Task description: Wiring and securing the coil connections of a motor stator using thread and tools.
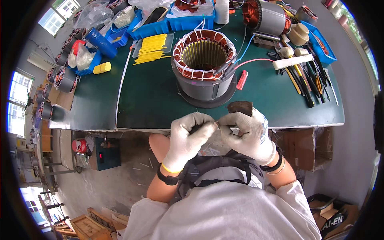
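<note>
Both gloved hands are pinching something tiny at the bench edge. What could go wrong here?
The small dark piece pinched between the left hand and right hand sits past the green workbench edge, so a slip might drop it to the floor. The loose red wire trailing from the grey copper-wound stator could snag.

A: Where does the stator [204, 66] stand?

B: Upright near the middle of the surface [148, 100], on a round base. Behind and to its left lies the tray of sleeving strips [152, 47]; to its right, the row of hand tools [308, 76].

A: And the hands?

B: The left hand [188, 136] and right hand [246, 132] meet at the near edge, in front of the stator, fingertips touching over a small piece.
</note>
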Tool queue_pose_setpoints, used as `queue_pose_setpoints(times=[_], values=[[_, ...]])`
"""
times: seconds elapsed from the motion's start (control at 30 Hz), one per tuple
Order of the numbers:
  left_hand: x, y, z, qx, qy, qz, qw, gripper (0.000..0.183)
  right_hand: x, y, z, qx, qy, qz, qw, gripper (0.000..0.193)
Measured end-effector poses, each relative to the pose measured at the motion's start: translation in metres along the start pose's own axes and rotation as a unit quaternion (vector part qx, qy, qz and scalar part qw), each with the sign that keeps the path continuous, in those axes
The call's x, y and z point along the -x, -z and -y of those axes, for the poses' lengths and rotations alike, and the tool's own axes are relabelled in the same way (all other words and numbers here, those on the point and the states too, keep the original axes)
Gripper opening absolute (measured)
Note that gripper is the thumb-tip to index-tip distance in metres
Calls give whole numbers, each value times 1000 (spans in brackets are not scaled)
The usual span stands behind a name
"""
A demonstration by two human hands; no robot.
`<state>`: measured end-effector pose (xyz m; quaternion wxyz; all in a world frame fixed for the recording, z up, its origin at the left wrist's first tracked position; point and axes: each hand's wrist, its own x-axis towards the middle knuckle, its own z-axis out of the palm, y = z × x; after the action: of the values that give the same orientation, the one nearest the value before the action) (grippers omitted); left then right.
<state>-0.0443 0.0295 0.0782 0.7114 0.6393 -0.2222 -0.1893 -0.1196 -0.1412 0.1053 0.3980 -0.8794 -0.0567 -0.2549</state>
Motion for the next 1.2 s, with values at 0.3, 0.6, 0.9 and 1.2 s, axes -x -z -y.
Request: queue_pose_setpoints(times=[0.3,0.6,0.9,1.2], values=[[10,2,15,-124,-130,27,983,6,19,-42,-30,-346,-195,-81,914,8],[-32,39,-23,-406,-280,13,870,49,1,2,-64,74,-150,17,986,37],[-133,57,-42,-613,-415,149,656,67,-12,-41,-24,136,27,-216,967,29],[-120,39,-41,-611,-402,116,672,64,-22,-39,-27,229,57,-112,965,20]])
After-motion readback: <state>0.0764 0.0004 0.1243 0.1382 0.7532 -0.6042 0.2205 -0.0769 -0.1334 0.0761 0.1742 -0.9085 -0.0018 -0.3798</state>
